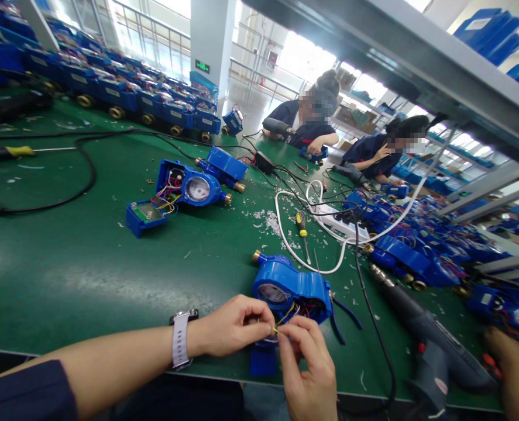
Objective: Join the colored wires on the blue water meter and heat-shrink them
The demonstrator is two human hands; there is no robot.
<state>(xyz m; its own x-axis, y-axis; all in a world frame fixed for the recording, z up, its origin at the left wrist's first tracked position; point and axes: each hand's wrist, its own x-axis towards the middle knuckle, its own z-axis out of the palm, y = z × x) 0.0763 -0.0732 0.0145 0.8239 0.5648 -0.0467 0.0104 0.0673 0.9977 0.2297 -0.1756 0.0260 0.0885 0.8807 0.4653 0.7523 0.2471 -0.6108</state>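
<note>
A blue water meter (301, 286) with a round dial and brass pipe end lies on the bench in front of me. Thin coloured wires come out of its open housing. My left hand (237, 324), a watch on its wrist, pinches a thin yellow wire (276, 330) at the meter's near side. From the right, my right hand (309, 362) closes thumb and forefinger on the same wire. Below the fingers a blue cover (263, 361) shows in part. Blue-handled pliers (346, 318) lie just right of the meter.
Another opened meter (193, 186) lies at centre-left. A screwdriver (302, 225), white power strip (338, 221) and cables lie beyond. At right are a heat gun (435, 339), more meters (417, 257) and another person's hand (511, 351). Two co-workers sit opposite.
</note>
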